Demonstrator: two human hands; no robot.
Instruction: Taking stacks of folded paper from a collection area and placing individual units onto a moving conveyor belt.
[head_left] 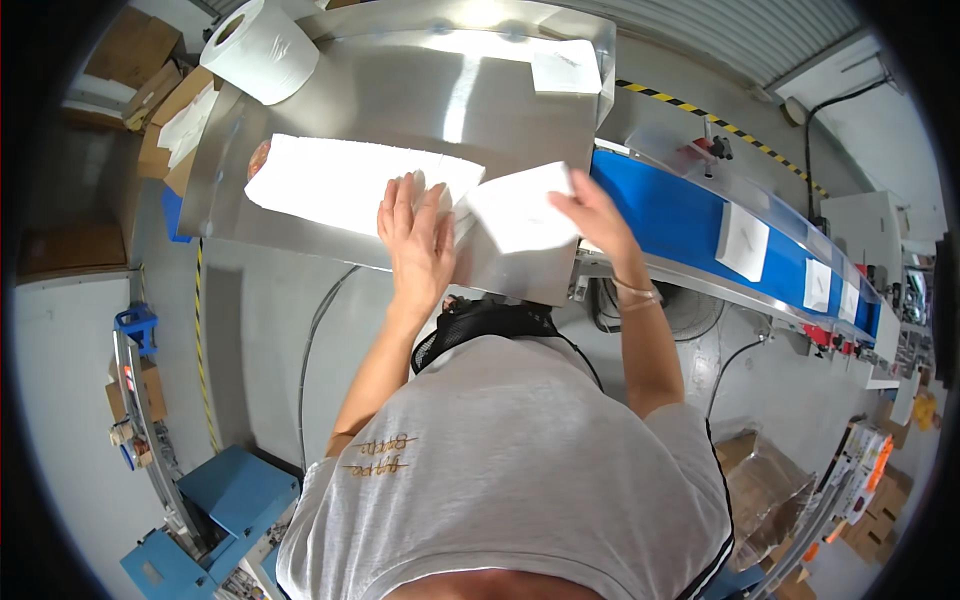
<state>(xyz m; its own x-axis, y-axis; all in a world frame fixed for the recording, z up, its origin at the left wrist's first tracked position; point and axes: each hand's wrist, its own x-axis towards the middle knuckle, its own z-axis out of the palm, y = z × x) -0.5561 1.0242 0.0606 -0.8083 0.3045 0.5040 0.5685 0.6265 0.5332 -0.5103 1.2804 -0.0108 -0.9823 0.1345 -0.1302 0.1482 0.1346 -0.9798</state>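
A long row of white paper-like pieces (340, 185), apparently stacked on edge, lies across the steel table (400, 95). My left hand (415, 235) rests on its right end, fingers stretched out and slightly apart. A flat white square packet (525, 210) is pinched at its right edge by my right hand (598, 218). It hangs tilted over the table's front right part, close to the row. At the row's left end a round reddish-brown thing (258, 160) shows, partly hidden.
A blue conveyor belt (650, 200) runs off to the right, carrying several white packets (743, 242) under a clear guard. A big white roll (260, 50) stands at the back left. Another white packet (566, 67) lies in the far right corner, beside the raised metal rim.
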